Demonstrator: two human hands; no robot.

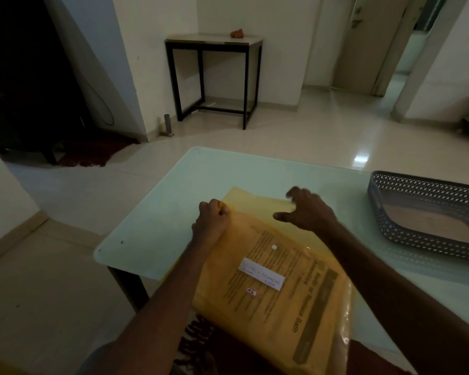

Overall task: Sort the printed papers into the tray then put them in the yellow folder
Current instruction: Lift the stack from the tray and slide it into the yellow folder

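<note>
A translucent yellow folder (276, 280) lies on the glass table (173, 201), its near end hanging over the table's front edge. Printed papers (303, 301) show through its cover, under a white label and a snap button. My left hand (210, 221) grips the folder's far left edge with curled fingers. My right hand (306, 209) hovers over the folder's far flap, fingers spread and loosely bent, holding nothing. The dark perforated tray (428, 190) stands at the table's right, with no paper visible in it.
A small black-framed side table (214, 44) with a reddish object on top stands against the far wall. A dark cabinet and a red rug are at the left. An open doorway is at the far right. Tiled floor surrounds the table.
</note>
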